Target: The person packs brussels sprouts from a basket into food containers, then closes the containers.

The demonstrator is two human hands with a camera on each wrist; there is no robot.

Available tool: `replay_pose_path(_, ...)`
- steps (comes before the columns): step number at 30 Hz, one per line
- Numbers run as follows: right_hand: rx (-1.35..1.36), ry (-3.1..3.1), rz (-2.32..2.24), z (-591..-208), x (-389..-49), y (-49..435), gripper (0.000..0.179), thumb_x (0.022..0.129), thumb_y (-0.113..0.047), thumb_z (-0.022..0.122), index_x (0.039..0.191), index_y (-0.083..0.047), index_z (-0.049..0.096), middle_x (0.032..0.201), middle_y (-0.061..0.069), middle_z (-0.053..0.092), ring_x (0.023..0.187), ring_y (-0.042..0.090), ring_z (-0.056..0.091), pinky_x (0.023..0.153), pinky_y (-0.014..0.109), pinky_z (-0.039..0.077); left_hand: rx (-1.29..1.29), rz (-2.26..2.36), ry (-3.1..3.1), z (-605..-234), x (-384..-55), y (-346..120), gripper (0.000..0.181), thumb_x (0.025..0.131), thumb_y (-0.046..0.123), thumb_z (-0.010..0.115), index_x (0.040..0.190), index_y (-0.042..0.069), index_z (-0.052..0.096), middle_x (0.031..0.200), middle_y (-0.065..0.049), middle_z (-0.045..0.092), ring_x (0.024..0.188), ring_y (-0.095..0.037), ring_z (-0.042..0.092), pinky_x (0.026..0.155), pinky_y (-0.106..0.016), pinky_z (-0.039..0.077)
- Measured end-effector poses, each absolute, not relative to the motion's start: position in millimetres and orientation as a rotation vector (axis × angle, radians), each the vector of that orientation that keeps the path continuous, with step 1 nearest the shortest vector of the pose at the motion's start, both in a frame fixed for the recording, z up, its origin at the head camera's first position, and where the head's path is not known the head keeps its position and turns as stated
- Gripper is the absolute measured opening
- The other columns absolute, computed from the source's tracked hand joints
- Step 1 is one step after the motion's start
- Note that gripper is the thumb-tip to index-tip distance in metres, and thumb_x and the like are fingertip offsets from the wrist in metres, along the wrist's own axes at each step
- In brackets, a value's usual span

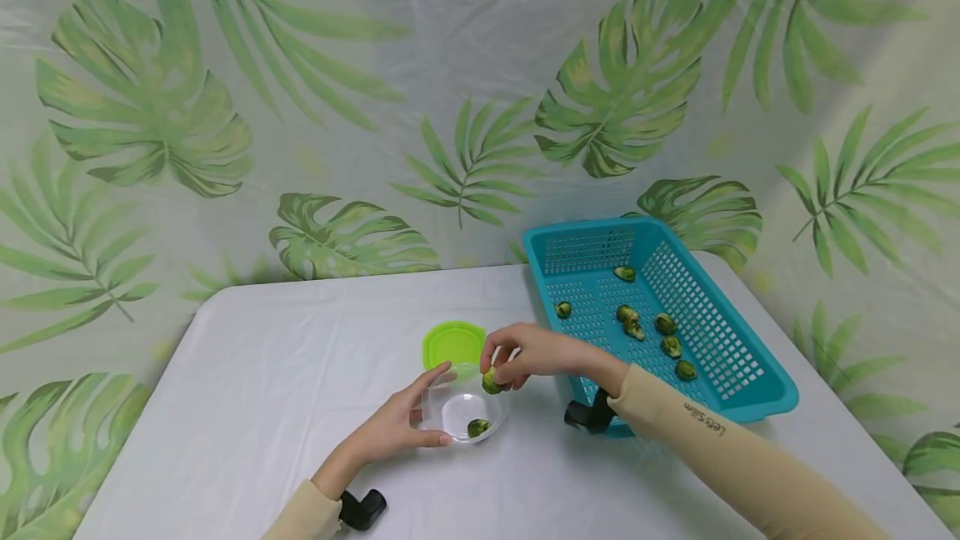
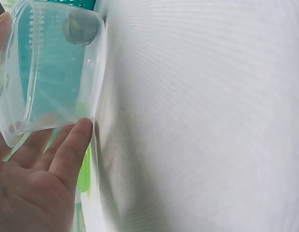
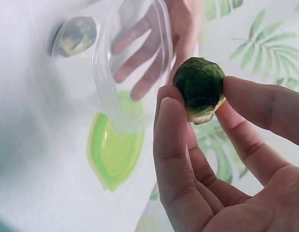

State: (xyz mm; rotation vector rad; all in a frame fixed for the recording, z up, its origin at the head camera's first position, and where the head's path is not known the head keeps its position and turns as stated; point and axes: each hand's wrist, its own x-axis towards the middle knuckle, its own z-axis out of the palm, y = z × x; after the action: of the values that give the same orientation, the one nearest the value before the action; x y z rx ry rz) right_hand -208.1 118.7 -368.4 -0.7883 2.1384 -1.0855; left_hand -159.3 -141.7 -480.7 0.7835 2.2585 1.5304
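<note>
My right hand pinches a Brussels sprout between thumb and fingertips, over the right rim of a clear plastic container. The sprout is green with a pale cut end. Around the container's left side, my left hand holds it, thumb at the near edge and fingers along the far side. One Brussels sprout lies on the container's bottom and shows blurred through the wall in the left wrist view. Just behind the container rests a lime-green lid, partly hidden by the container.
A teal perforated basket stands at the right of the white-covered table, with several Brussels sprouts scattered in it. My right forearm crosses its near left corner. Behind the table hangs a leaf-patterned cloth.
</note>
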Motion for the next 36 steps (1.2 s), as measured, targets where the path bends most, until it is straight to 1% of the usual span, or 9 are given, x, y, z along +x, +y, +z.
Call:
replay_pose_path(1, -0.782, 2.143, -1.069, -370, -208, 116, 0.010, 0.088, -0.004, 0.062, 0.097, -0.005, 0.065, 0.088, 0.005, 0.064, 0.075, 0.019, 0.062, 0.067, 0.031, 0.056, 0.782, 1.531, 2.258, -480, -159, -142, 0.094, 0.080, 0.023, 0.080, 0.153, 0.010, 0.021, 0.148, -0.010, 0.038, 0.137, -0.031, 0.029, 0.099, -0.049, 0.043)
replay_pose_path(4, -0.780, 2.145, -1.049, -374, -206, 109, 0.011, 0.086, -0.001, 0.063, 0.096, -0.005, 0.065, 0.086, 0.006, 0.064, 0.072, 0.020, 0.063, 0.065, 0.031, 0.056, 0.787, 1.533, 2.255, -480, -159, -142, 0.094, 0.080, 0.023, 0.079, 0.153, 0.010, 0.021, 0.149, -0.011, 0.037, 0.137, -0.031, 0.029, 0.099, -0.049, 0.042)
replay_pose_path(9, -0.769, 2.136, -1.026, -380, -202, 99, 0.010, 0.085, 0.000, 0.063, 0.093, -0.006, 0.065, 0.079, 0.004, 0.064, 0.070, 0.027, 0.064, 0.064, 0.030, 0.056, 0.773, 1.523, 2.261, -479, -158, -142, 0.094, 0.080, 0.024, 0.080, 0.153, 0.013, 0.021, 0.149, -0.009, 0.037, 0.138, -0.029, 0.028, 0.099, -0.047, 0.042)
replay_pose_path(11, -0.759, 2.134, -1.005, -383, -200, 96, 0.011, 0.085, 0.001, 0.062, 0.092, -0.006, 0.065, 0.077, 0.003, 0.064, 0.068, 0.026, 0.064, 0.064, 0.030, 0.056, 0.769, 1.519, 2.263, -478, -158, -141, 0.094, 0.080, 0.024, 0.079, 0.153, 0.014, 0.021, 0.149, -0.008, 0.037, 0.139, -0.028, 0.027, 0.099, -0.047, 0.042)
replay_pose_path(17, -0.755, 2.135, -0.975, -389, -198, 87, 0.012, 0.085, 0.002, 0.063, 0.090, -0.007, 0.066, 0.074, 0.004, 0.065, 0.062, 0.017, 0.060, 0.063, 0.030, 0.055, 0.778, 1.514, 2.264, -479, -158, -141, 0.092, 0.082, 0.023, 0.078, 0.153, 0.014, 0.020, 0.149, -0.008, 0.036, 0.138, -0.029, 0.027, 0.098, -0.047, 0.043)
replay_pose_path(22, -0.760, 2.130, -0.969, -391, -197, 83, 0.011, 0.086, 0.001, 0.063, 0.091, -0.007, 0.067, 0.076, 0.003, 0.064, 0.063, 0.018, 0.059, 0.063, 0.030, 0.054, 0.749, 1.514, 2.268, -478, -157, -142, 0.092, 0.081, 0.022, 0.078, 0.153, 0.015, 0.021, 0.151, -0.008, 0.033, 0.138, -0.029, 0.028, 0.098, -0.045, 0.043)
replay_pose_path(28, -0.747, 2.114, -0.966, -390, -194, 81, 0.013, 0.085, 0.003, 0.062, 0.093, -0.006, 0.067, 0.075, 0.005, 0.064, 0.065, 0.021, 0.061, 0.066, 0.034, 0.055, 0.739, 1.512, 2.275, -479, -157, -142, 0.092, 0.081, 0.023, 0.078, 0.153, 0.013, 0.022, 0.153, -0.011, 0.028, 0.137, -0.032, 0.028, 0.098, -0.045, 0.044)
replay_pose_path(33, -0.745, 2.111, -0.963, -391, -195, 83, 0.013, 0.086, 0.003, 0.062, 0.094, -0.006, 0.067, 0.077, 0.006, 0.064, 0.068, 0.023, 0.063, 0.067, 0.032, 0.055, 0.762, 1.516, 2.272, -479, -157, -142, 0.092, 0.081, 0.022, 0.078, 0.153, 0.014, 0.022, 0.152, -0.009, 0.032, 0.138, -0.031, 0.028, 0.098, -0.048, 0.043)
replay_pose_path(36, -0.753, 2.103, -0.979, -391, -197, 85, 0.013, 0.086, 0.002, 0.062, 0.096, -0.003, 0.067, 0.078, 0.007, 0.065, 0.070, 0.025, 0.064, 0.069, 0.035, 0.057, 0.781, 1.520, 2.266, -478, -157, -142, 0.092, 0.081, 0.020, 0.078, 0.153, 0.014, 0.021, 0.150, -0.007, 0.035, 0.138, -0.030, 0.027, 0.098, -0.048, 0.043)
